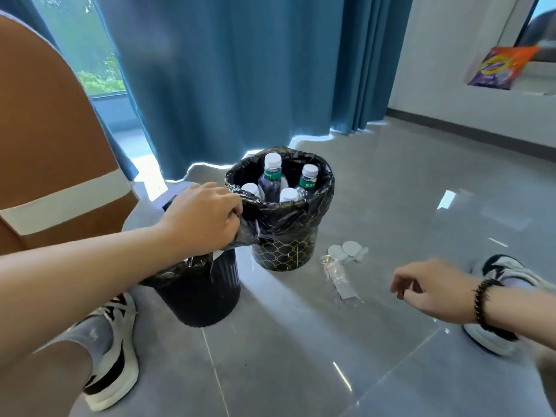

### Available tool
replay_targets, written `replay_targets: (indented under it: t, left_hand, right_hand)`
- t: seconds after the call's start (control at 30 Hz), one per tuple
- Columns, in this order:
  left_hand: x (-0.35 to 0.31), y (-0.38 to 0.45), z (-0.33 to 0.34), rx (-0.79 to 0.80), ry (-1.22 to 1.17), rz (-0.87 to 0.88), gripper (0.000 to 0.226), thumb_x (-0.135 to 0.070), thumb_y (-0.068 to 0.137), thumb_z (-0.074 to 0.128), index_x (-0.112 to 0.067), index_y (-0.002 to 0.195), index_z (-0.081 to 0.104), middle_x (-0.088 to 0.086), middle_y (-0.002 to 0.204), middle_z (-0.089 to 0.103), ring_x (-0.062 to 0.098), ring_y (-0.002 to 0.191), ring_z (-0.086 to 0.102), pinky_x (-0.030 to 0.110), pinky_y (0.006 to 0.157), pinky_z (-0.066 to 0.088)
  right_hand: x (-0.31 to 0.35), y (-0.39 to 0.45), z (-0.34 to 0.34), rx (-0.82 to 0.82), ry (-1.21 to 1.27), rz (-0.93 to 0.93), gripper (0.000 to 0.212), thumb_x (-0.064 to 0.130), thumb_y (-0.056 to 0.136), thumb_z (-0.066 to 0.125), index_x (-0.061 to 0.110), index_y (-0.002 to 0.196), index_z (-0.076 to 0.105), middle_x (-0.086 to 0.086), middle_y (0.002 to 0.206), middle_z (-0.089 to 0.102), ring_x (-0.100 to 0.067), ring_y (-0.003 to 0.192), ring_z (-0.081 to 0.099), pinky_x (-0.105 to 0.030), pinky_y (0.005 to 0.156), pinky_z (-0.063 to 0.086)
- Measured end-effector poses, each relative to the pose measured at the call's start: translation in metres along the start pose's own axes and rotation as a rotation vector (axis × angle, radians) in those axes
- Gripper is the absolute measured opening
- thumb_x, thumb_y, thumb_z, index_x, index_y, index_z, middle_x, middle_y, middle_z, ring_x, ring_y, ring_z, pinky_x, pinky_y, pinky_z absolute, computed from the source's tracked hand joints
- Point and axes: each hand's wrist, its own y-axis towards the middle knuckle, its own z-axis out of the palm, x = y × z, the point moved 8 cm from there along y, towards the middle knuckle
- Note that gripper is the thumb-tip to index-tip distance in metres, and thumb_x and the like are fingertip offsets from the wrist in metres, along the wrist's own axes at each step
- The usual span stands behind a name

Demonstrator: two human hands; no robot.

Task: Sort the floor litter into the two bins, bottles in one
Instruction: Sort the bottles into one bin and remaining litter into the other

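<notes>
- Right hand (427,288), lower right, is hovering loosely curled, holding nothing.
- Left hand (201,218) is gripping the liner of the dark bin (198,296).
- Wrapper litter (338,275), centre, is lying on the floor; likely light, crinkly, best pinched at an edge.
- Bottles (272,176) are standing in the patterned bin (282,254).

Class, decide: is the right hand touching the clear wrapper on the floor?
Apart. The head view shows bare grey floor between the right hand and the clear wrapper.
</notes>
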Motion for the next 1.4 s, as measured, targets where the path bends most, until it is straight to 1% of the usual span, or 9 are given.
replay_targets:
  t: [0.13,0.27,0.43,0.6,0.73,0.9,1.17,1.3,1.4]
  left_hand:
    - [-0.051,0.010,0.042,0.100,0.023,0.245,0.029,-0.027,0.077,0.038,-0.018,0.075,0.065,-0.007,0.066,0.060,0.020,0.070,0.056,0.034,0.064,0.048]
    - [-0.091,0.014,0.088,0.213,0.083,0.443,0.022,-0.028,0.073,0.040,-0.020,0.064,0.058,-0.007,0.059,0.052,0.019,0.063,0.055,0.028,0.054,0.043]
    - [-0.115,0.028,0.154,0.510,0.171,0.318,0.023,-0.027,0.088,0.046,-0.017,0.109,0.051,0.002,0.106,0.058,0.025,0.105,0.050,0.034,0.080,0.040]
    - [-0.154,0.020,0.242,0.801,0.084,0.253,0.043,-0.020,0.087,0.055,-0.011,0.125,0.039,0.010,0.122,0.048,0.028,0.110,0.049,0.035,0.081,0.042]
    - [-0.181,0.031,0.279,0.731,-0.011,0.208,0.052,-0.018,0.084,0.060,-0.009,0.130,0.036,0.014,0.128,0.041,0.031,0.115,0.044,0.038,0.085,0.040]
    - [-0.208,0.025,0.318,0.737,-0.018,0.225,0.077,-0.017,0.085,0.062,-0.006,0.147,0.018,0.022,0.153,0.016,0.042,0.139,0.021,0.047,0.107,0.033]
    - [-0.209,0.036,0.309,0.551,0.052,0.506,0.082,-0.008,0.091,0.049,-0.026,0.153,-0.002,0.014,0.142,0.037,0.035,0.110,0.055,0.041,0.083,0.044]
    - [-0.195,0.031,0.303,0.491,0.117,0.595,0.075,-0.004,0.085,0.055,-0.014,0.151,0.019,0.011,0.120,0.057,0.033,0.098,0.060,0.038,0.079,0.044]
    - [-0.189,0.027,0.296,0.536,0.156,0.645,0.070,-0.003,0.083,0.058,-0.010,0.145,0.025,0.012,0.117,0.057,0.032,0.094,0.061,0.041,0.080,0.048]
  right_hand:
    - [-0.042,0.009,0.052,0.229,-0.138,0.176,0.023,0.018,0.085,0.050,0.025,0.099,0.067,0.008,0.097,0.066,-0.011,0.090,0.060,-0.017,0.076,0.043]
    - [-0.052,0.031,0.087,0.309,-0.159,0.209,0.008,0.021,0.084,0.050,0.029,0.084,0.053,0.002,0.096,0.067,-0.020,0.089,0.060,-0.024,0.075,0.048]
    - [-0.060,0.076,0.113,0.284,-0.257,0.148,0.017,0.027,0.088,0.052,0.018,0.100,0.061,-0.003,0.106,0.064,-0.024,0.098,0.060,-0.025,0.075,0.045]
    - [-0.090,0.125,0.121,0.270,-0.486,0.069,0.020,0.020,0.090,0.043,0.016,0.108,0.051,-0.006,0.118,0.054,-0.029,0.105,0.057,-0.032,0.080,0.046]
    - [-0.116,0.168,0.105,0.132,-0.563,0.029,0.040,0.010,0.087,0.043,0.020,0.126,0.044,-0.002,0.124,0.045,-0.023,0.106,0.054,-0.033,0.081,0.046]
    - [-0.128,0.193,0.114,0.079,-0.559,0.002,0.052,0.010,0.086,0.046,0.018,0.136,0.036,-0.004,0.137,0.037,-0.023,0.117,0.046,-0.032,0.089,0.045]
    - [-0.109,0.186,0.139,0.184,-0.677,-0.142,0.058,0.012,0.085,0.056,0.012,0.138,0.033,-0.007,0.133,0.042,-0.026,0.120,0.043,-0.033,0.095,0.039]
    - [-0.118,0.177,0.146,0.258,-0.570,-0.077,0.048,0.009,0.084,0.052,0.013,0.131,0.040,-0.006,0.125,0.050,-0.026,0.111,0.051,-0.034,0.090,0.045]
    - [-0.121,0.172,0.137,0.285,-0.557,-0.052,0.047,0.005,0.083,0.048,0.014,0.129,0.041,-0.005,0.123,0.050,-0.026,0.108,0.054,-0.034,0.085,0.047]
